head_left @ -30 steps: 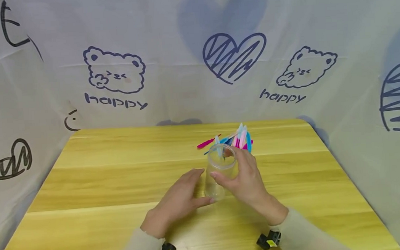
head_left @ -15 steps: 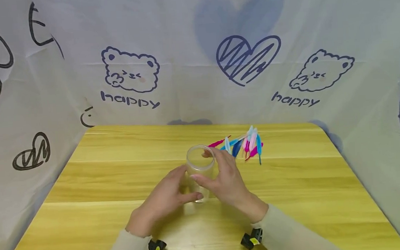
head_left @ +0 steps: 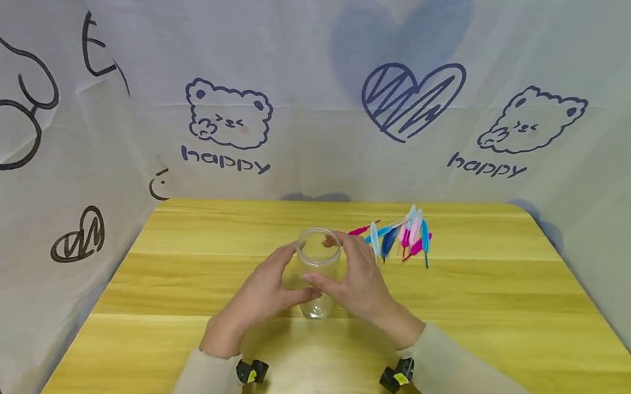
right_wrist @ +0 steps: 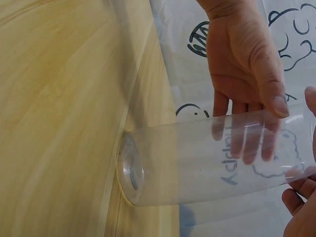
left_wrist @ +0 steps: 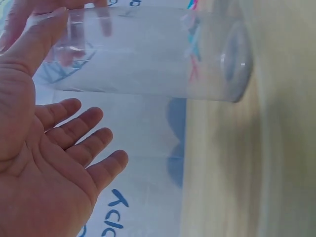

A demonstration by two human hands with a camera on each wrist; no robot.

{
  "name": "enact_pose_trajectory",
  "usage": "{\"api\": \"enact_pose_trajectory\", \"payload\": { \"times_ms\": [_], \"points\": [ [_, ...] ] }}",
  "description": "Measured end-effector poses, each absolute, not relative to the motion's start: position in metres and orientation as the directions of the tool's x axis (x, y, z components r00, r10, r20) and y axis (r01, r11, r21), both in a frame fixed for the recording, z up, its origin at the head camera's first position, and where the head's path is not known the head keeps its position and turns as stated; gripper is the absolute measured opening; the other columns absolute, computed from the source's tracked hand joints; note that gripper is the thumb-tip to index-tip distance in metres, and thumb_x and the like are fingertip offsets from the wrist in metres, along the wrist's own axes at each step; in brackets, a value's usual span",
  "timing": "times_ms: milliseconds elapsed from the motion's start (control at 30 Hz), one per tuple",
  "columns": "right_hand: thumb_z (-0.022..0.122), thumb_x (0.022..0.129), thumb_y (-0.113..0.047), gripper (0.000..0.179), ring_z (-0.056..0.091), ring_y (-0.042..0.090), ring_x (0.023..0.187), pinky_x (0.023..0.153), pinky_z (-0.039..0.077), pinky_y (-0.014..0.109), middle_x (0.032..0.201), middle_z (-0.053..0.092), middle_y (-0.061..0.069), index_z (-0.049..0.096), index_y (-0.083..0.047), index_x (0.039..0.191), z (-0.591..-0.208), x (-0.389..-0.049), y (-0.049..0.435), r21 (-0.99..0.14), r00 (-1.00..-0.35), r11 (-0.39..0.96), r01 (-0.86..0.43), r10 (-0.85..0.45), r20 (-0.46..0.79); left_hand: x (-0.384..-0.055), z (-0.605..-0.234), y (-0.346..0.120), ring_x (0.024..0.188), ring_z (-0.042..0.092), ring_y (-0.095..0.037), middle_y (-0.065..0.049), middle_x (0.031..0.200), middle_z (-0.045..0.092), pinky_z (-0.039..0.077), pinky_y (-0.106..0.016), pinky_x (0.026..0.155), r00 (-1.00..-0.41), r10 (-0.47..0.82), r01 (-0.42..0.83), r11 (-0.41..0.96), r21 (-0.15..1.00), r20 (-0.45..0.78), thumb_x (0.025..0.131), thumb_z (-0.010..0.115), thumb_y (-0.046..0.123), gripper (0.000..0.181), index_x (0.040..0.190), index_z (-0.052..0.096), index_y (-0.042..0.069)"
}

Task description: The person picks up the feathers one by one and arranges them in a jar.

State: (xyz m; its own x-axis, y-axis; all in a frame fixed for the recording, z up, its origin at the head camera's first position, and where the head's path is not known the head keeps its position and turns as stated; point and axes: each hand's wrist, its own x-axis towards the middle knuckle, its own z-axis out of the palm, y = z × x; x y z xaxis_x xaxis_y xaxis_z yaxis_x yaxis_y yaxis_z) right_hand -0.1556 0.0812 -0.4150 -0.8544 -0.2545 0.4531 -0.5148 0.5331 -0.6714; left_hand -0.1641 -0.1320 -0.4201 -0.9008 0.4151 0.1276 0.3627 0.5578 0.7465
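Observation:
A clear, open-topped plastic jar stands upright on the wooden table, between the two hands. My right hand grips its upper part, thumb on the near side and fingers around the far right side below the rim. From the left, my left hand reaches to the jar with relaxed, spread fingers. Its thumb lies at the jar's near side, while its fingers show through the clear wall in the right wrist view. The jar has nothing inside it.
Several small feathers in pink, white and blue lie in a loose heap behind and right of the jar. White cloth with drawn bears and hearts hangs along the back and sides of the table.
The jar has moved left in the right hand's grip, away from the feathers. My left hand has stayed beside it. The head view has turned a little left.

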Motion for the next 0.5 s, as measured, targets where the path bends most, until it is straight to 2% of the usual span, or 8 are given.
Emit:
{"api": "enact_pose_trajectory", "payload": {
  "times_ms": [67,133,267,367,500],
  "points": [
    [0.088,0.086,-0.040,0.073,0.053,0.034,0.127,0.110,0.037,0.065,0.130,0.062,0.009,0.054,-0.009,0.141,-0.415,-0.155,0.083,-0.667,-0.852,0.535,-0.519,-0.263,0.453,-0.164,-0.416,-0.132,0.155,0.037,-0.034,-0.002,0.169,0.038,0.035,-0.062,0.121,-0.902,0.413,0.362,0.565,0.742,0.126,0.085,0.086,0.053,0.099,0.166,0.032,0.032],
    [0.082,0.088,-0.055,0.075,0.053,0.033,0.127,0.109,0.038,0.063,0.131,0.061,0.009,0.054,-0.010,0.141,-0.415,-0.155,0.086,-0.654,-0.843,0.536,-0.534,-0.277,0.462,-0.163,-0.412,-0.132,0.155,0.038,-0.033,-0.002,0.168,0.039,0.035,-0.062,0.121,-0.899,0.417,0.374,0.565,0.736,0.136,0.085,0.085,0.054,0.099,0.165,0.032,0.032],
    [0.058,0.090,-0.080,0.087,0.054,0.033,0.126,0.109,0.039,0.063,0.132,0.063,0.013,0.057,-0.008,0.139,-0.420,-0.155,0.093,-0.601,-0.804,0.543,-0.587,-0.305,0.511,-0.162,-0.402,-0.130,0.153,0.041,-0.031,-0.002,0.165,0.043,0.037,-0.061,0.120,-0.894,0.419,0.395,0.563,0.726,0.162,0.086,0.085,0.052,0.094,0.163,0.037,0.030],
    [0.049,0.094,-0.081,0.087,0.057,0.033,0.124,0.106,0.042,0.062,0.130,0.067,0.013,0.060,-0.006,0.137,-0.425,-0.154,0.099,-0.546,-0.762,0.549,-0.633,-0.320,0.563,-0.161,-0.396,-0.128,0.152,0.042,-0.030,-0.002,0.164,0.044,0.037,-0.060,0.120,-0.895,0.416,0.394,0.576,0.716,0.158,0.086,0.082,0.058,0.092,0.162,0.040,0.027],
    [0.044,0.102,-0.073,0.076,0.060,0.030,0.119,0.103,0.044,0.058,0.129,0.071,0.010,0.063,-0.008,0.136,-0.433,-0.152,0.107,-0.458,-0.697,0.555,-0.694,-0.361,0.619,-0.159,-0.390,-0.125,0.152,0.041,-0.029,-0.003,0.163,0.045,0.038,-0.059,0.120,-0.899,0.413,0.389,0.593,0.705,0.149,0.086,0.080,0.062,0.092,0.161,0.043,0.023]
  ]
}}
